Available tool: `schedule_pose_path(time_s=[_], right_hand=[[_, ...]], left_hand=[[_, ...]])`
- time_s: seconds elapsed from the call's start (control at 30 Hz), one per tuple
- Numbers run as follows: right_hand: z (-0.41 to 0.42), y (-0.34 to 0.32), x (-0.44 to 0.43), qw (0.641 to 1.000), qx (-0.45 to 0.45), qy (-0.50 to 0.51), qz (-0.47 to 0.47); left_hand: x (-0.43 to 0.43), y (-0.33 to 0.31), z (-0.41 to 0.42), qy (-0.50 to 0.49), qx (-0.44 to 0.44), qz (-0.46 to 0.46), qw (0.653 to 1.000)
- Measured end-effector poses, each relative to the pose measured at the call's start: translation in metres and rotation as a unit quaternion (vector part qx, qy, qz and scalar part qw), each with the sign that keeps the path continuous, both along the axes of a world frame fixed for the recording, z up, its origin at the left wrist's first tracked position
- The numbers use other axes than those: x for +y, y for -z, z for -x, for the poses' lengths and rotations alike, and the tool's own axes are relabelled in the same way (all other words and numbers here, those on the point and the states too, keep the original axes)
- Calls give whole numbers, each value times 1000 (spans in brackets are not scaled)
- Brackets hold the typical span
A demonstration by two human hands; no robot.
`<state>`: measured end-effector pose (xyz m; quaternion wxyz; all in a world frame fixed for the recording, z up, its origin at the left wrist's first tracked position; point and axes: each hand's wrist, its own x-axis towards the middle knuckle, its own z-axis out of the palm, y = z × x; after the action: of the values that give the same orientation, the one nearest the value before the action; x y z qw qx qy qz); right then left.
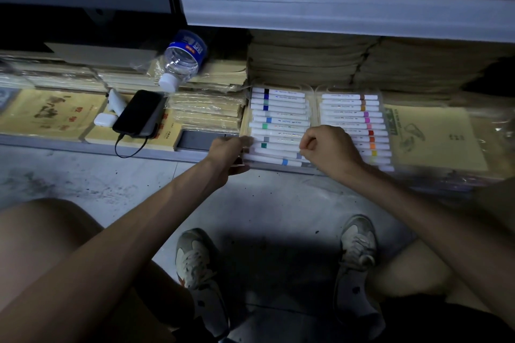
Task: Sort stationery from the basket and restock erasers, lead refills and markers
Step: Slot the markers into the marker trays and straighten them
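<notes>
Bare forearms [145, 214] are reaching to a clear plastic case [313, 104] of white markers [278, 100] lying at the front of the grey metal bottom shelf [69, 145]; left hand [230, 154] is gripping its left edge, right hand [330, 152] is pinching its middle with curled fingers.

The marker case [314, 103] lay on the bottom shelf [195, 140], in front of paper stacks [306, 58] — the left hand [230, 152] at its left edge, the right hand [328, 149] over its middle. Further left lay a phone [139, 114] — an earbud case [105, 120] to its left, a bottle [182, 60] behind.
</notes>
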<state>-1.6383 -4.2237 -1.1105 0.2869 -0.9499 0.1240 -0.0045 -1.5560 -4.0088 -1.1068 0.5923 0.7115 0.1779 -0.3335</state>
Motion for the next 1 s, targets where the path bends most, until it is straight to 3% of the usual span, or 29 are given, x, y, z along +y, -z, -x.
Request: schedule_pose_path(time_s=[0.17,0.3,0.53,0.6,0.67,0.73,0.77,0.87,1.0], right_hand=[[14,3,1,981,-45,-155,110],[13,7,-1,970,-52,-168,169],[10,-5,4,972,-50,-142,178],[9,-14,2,973,-72,-131,177],[9,-25,1,970,-107,-128,175],[11,-36,4,963,-154,-138,175],[12,-41,7,958,-173,-145,178],[13,-47,19,956,-204,-150,147],[12,-51,36,976,-179,-66,-105]], left_hand=[[5,-5,7,16,-3,-12,1000],[8,-8,10,13,-17,-23,1000],[11,-9,12,10,-50,-48,998],[14,-8,12,23,-158,-96,983],[15,-15,15,75,-337,-183,921],[11,-24,20,120,-418,-175,883],[6,-30,24,133,-397,-133,898],[-6,-43,36,141,-223,-6,965],[-13,-47,40,138,-115,51,982]])
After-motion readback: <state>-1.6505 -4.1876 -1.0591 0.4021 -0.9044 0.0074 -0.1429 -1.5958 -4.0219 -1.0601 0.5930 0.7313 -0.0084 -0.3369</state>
